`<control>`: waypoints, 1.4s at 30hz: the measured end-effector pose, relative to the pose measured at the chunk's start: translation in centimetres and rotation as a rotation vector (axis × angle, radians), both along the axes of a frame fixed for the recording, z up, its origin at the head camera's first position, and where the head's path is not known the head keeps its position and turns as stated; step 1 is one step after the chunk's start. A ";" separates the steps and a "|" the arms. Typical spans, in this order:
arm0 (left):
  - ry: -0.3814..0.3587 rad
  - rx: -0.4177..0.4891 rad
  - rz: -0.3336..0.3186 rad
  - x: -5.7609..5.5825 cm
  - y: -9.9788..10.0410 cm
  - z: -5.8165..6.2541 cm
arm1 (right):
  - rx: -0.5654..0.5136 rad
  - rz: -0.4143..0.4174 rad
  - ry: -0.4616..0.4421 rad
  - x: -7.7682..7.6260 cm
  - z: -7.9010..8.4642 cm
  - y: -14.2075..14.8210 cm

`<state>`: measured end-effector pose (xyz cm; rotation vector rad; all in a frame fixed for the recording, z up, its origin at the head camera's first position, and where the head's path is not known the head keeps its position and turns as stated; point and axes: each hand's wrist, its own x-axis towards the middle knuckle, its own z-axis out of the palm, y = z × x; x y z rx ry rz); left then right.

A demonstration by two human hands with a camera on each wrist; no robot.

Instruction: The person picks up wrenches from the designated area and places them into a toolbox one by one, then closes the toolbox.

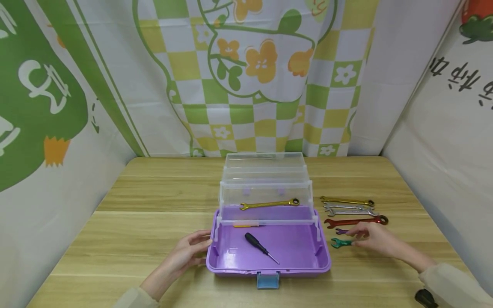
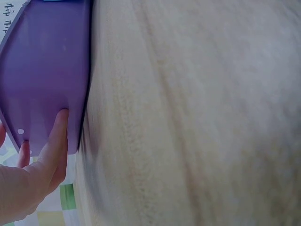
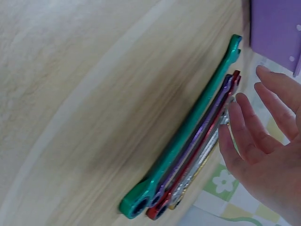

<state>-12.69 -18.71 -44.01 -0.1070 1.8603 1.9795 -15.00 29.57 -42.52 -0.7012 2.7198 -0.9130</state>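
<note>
A purple toolbox [image 1: 269, 270] with a raised clear lid stands on the table. My left hand [image 1: 182, 252] rests against its left side; in the left wrist view the extended fingers [image 2: 57, 129] touch the outer wall. Over the wrenches to the right hovers my right hand [image 1: 375, 240], its fingers loosely bent and holding nothing. Under it lie a green wrench [image 3: 188, 125] and a purple wrench [image 3: 197, 134], partly hidden in the head view. Just beyond are a red wrench [image 1: 352, 221], two silver wrenches [image 1: 348, 211] and a gold wrench [image 1: 346, 200].
Inside the toolbox lies a black screwdriver [image 1: 256, 244], with an orange-handled tool [image 1: 244, 224] behind it. Another gold wrench [image 1: 269, 204] sits on the clear tray. A dark object [image 1: 425, 298] shows by the right sleeve. Patterned curtains [image 1: 246, 128] hang behind the table.
</note>
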 end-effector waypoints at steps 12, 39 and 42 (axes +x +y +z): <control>0.000 -0.005 0.011 0.0 0.1 0.0 | 0.042 0.001 0.084 -0.3 -1.6 0.9; 0.004 0.004 0.003 0.0 -0.1 -0.3 | 0.014 0.001 0.033 -0.7 -2.7 1.4; 0.003 0.005 0.000 0.0 -0.2 -0.3 | -0.015 0.006 0.012 -0.8 -2.8 1.5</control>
